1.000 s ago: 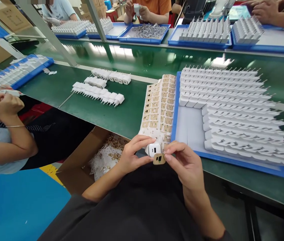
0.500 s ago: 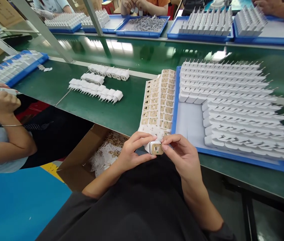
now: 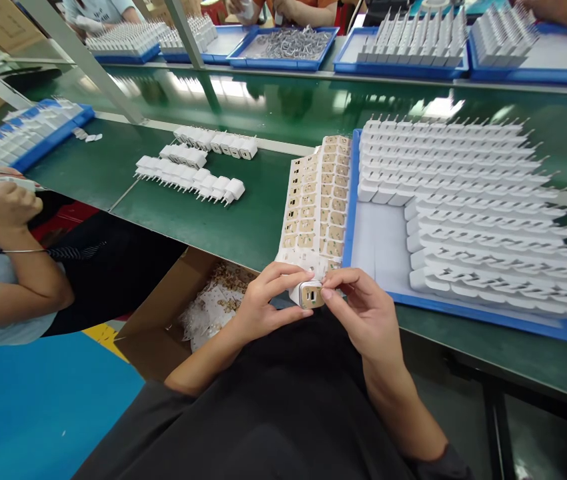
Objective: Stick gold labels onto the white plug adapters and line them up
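The left hand [image 3: 263, 303] pinches a white charger [image 3: 303, 293] between thumb and fingers. The right hand [image 3: 363, 317] closes its fingers [image 3: 331, 293] on the tan sticker [image 3: 312, 295] covering the charger's face. Sticker sheets [image 3: 316, 207] lie on the bench [image 3: 203, 213] just beyond the fingertips.

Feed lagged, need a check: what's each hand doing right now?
Left hand: closed on the white charger.
Right hand: fingertips pinched on the tan sticker at the charger's face.

Both forearms angle inward, left hand [image 3: 263, 303] and right hand [image 3: 363, 313] meeting with pinched fingers.
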`<state>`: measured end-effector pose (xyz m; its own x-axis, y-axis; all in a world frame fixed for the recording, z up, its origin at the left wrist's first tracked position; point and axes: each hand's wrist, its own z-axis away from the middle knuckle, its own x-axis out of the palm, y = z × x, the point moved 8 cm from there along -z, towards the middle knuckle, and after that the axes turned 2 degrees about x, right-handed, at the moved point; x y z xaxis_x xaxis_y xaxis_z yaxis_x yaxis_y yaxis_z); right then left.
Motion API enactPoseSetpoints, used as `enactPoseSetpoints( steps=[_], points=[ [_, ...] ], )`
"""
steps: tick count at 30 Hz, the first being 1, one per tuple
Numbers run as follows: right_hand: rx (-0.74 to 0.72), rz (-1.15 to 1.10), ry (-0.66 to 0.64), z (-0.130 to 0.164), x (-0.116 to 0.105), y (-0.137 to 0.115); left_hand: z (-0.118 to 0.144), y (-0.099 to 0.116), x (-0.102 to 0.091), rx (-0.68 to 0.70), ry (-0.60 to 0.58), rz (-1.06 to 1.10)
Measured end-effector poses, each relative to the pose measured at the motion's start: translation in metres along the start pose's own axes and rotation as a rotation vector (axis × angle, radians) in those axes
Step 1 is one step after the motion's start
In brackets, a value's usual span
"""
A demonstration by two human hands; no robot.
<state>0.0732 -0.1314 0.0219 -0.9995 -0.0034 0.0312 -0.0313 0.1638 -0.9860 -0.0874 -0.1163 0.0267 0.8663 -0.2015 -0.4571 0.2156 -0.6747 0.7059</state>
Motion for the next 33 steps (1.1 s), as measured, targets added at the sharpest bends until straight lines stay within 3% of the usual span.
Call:
enactPoseSetpoints(
  steps=[10,17,21,24,28,33],
  points=[
    [-0.054,0.163,0.082,0.003,0.003,-0.008,0.000,0.003,-0.001,0.022,0.029,-0.016],
    [-0.208,0.358,0.114,0.005,0.007,-0.027,0.000,0.005,-0.003,0.040,0.047,-0.056],
    [-0.246,0.476,0.202,0.005,-0.001,-0.027,0.001,0.008,-0.008,0.060,0.104,-0.058],
    [-0.122,0.267,0.181,0.002,-0.006,-0.011,0.002,0.012,-0.012,0.087,0.165,-0.047],
    [0.008,-0.134,-0.017,0.001,0.016,0.006,0.002,0.015,-0.008,0.093,0.177,-0.062],
    [0.051,-0.332,0.005,0.002,0.032,0.013,0.006,0.015,-0.005,0.110,0.220,-0.104]
  ],
)
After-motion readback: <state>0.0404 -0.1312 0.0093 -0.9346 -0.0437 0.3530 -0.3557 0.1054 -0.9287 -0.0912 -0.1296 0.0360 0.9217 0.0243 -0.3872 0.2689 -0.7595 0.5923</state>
